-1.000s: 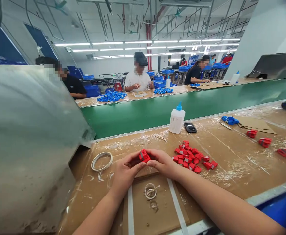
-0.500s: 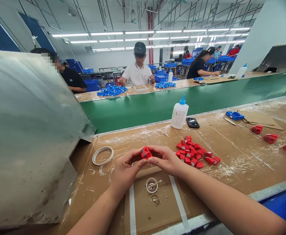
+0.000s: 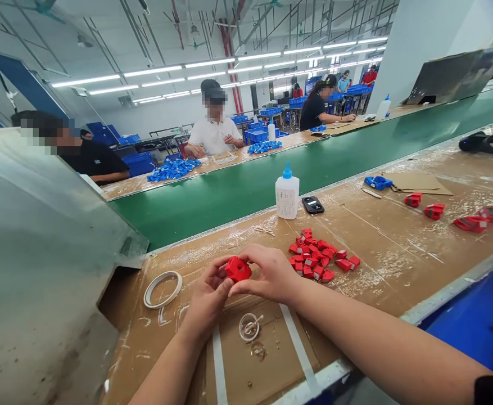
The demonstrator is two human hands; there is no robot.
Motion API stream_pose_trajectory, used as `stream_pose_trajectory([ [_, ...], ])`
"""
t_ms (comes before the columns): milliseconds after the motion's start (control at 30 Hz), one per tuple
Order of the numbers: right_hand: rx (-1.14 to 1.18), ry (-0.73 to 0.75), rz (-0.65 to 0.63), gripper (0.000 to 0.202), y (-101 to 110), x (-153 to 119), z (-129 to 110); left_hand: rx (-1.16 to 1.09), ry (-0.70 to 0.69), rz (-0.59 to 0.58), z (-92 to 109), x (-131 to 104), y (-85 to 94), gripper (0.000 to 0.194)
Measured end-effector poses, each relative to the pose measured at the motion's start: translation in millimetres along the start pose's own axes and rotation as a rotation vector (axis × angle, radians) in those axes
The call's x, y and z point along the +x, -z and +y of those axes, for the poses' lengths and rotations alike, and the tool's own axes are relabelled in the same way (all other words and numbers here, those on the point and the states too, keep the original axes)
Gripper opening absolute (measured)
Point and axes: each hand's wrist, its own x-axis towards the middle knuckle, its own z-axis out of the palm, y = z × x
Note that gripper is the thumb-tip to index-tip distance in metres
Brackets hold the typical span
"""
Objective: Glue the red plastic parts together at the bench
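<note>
Between my two hands is a small red plastic part [image 3: 238, 269] with a dark round hole in the face turned up to me. My left hand [image 3: 210, 289] grips it from the left, thumb in front. From the right, my right hand [image 3: 267, 275] closes fingers and thumb on the same part. Just below them, a small round cup [image 3: 249, 327] with a cotton swab in it stands on a cardboard sheet [image 3: 267, 382] edged with white tape. A pile of red parts [image 3: 313, 256] lies to the right of my right hand.
A white tape roll [image 3: 162, 289] lies at left by a metal panel [image 3: 39, 253]. Behind the pile stand a glue bottle [image 3: 287, 194] and a black device [image 3: 312, 205]. Larger red pieces [image 3: 469, 223] lie at right. Co-workers sit across the green belt [image 3: 212, 202].
My view has swung to the right and tilted. The red part has been turned in my hands, so its holed face shows instead of the grey-striped one.
</note>
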Motion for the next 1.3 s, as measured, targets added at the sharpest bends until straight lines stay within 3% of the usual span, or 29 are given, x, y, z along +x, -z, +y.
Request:
stream_pose_trajectory([
  [167, -0.060, 0.084, -0.093, 0.048, 3.5, -0.8, -2.1, -0.111, 0.025, 0.061, 1.7, -0.7, 1.7, 0.048],
  [367, -0.132, 0.205, -0.122, 0.043, 3.7, 1.1, -1.6, 0.023, -0.104, -0.006, -0.4, -2.5, 7.9, 0.054],
  [500, -0.153, 0.261, -0.130, 0.044, 6.0, 2.8, -0.8, 0.138, -0.176, 0.017, 3.3, -6.7, 6.6, 0.058],
  [733, 0.126, 0.150, -0.194, 0.058, 9.1, -0.3, -6.7, 0.314, -0.241, 0.144, 12.8, -8.4, -10.0, 0.042],
  [900, 0.307, -0.024, -0.168, 0.078, 3.9, -1.1, 0.2, 0.412, -0.229, 0.162, 17.0, -8.4, -12.9, 0.043],
  [1000, 0.325, -0.010, -0.255, 0.088, 5.5, 1.7, 6.3, 0.526, -0.223, 0.161, 21.4, -9.1, -14.5, 0.039],
  [1100, 0.315, 0.033, -0.322, 0.085, 5.9, 4.0, 11.4, 0.640, -0.223, 0.135, 25.7, -9.7, -17.4, 0.029],
  [1300, 0.291, 0.013, -0.264, 0.074, -1.0, 2.3, 17.3, 0.609, -0.208, 0.065, 36.1, -10.5, -24.8, 0.010],
])
